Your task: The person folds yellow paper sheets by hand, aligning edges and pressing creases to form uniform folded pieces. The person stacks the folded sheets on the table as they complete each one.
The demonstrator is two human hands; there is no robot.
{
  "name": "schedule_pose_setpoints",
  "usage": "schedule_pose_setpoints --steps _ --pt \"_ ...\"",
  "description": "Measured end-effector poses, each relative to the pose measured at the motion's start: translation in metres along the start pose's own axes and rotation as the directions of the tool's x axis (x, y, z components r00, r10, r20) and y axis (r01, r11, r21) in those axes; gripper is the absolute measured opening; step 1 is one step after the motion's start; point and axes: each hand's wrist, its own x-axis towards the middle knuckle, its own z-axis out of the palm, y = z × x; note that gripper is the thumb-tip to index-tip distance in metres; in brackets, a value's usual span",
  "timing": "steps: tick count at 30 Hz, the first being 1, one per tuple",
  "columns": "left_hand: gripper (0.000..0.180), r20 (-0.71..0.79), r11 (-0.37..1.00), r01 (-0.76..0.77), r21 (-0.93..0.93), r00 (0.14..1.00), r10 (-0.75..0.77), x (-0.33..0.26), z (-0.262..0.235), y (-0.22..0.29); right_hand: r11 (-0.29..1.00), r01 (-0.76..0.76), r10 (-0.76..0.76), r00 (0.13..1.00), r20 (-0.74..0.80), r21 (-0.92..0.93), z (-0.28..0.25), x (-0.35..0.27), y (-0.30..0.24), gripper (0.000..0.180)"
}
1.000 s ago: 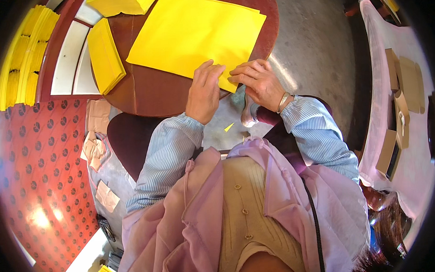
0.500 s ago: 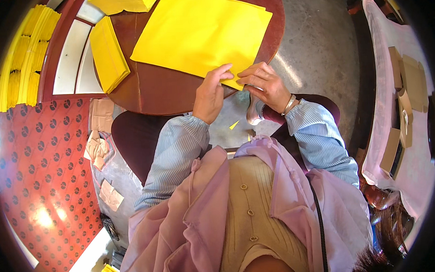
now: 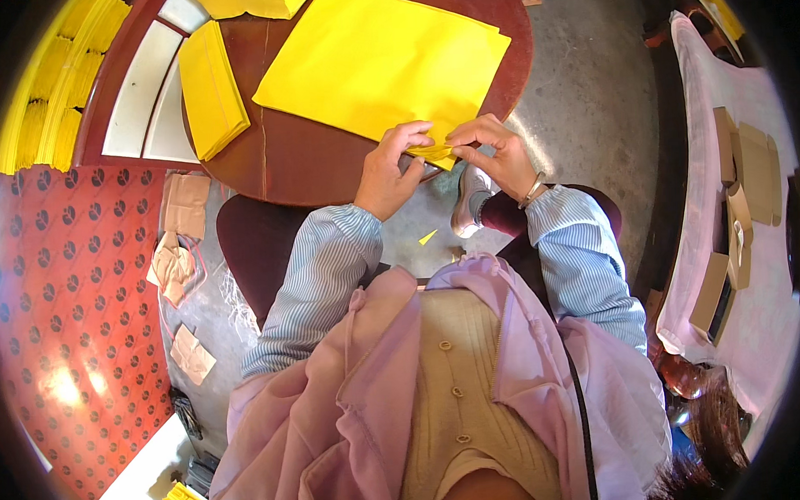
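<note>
A stack of large yellow sheets lies on a round brown table, its near corner sticking out past the table edge. At that corner, my left hand has bent fingers over the sheets and its thumb lower, by their edge. My right hand, with a bracelet at the wrist, pinches the tip of the corner between thumb and fingers. The layers there look slightly raised and fanned. How many sheets I grip is too small to tell.
A folded yellow bundle lies at the table's left, with another yellow stack behind it. Taller yellow piles stand far left. Opened cardboard boxes rest on a pink cloth at right. A yellow scrap lies below my hands.
Both hands stay at the sheets' near corner. My left thumb now shows apart from the fingers, and the corner's layers look more lifted. The whole view has shifted slightly.
</note>
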Motion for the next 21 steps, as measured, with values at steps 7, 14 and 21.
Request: schedule_pose_setpoints --steps 7,14,21 --pt "0.034 -0.069 0.996 0.080 -0.039 0.994 -0.082 0.001 0.006 0.004 0.999 -0.030 0.031 0.999 -0.024 0.038 0.000 0.002 0.002 0.013" --pt "0.036 -0.139 0.978 0.153 -0.140 0.975 -0.173 0.001 0.016 0.001 0.995 -0.022 0.037 0.989 -0.146 0.101 0.011 -0.007 -0.001 0.022" --pt "0.035 -0.172 0.970 0.130 -0.206 0.971 -0.166 0.003 0.020 -0.003 1.000 -0.011 0.013 0.991 -0.134 0.010 0.012 -0.012 -0.001 0.022"
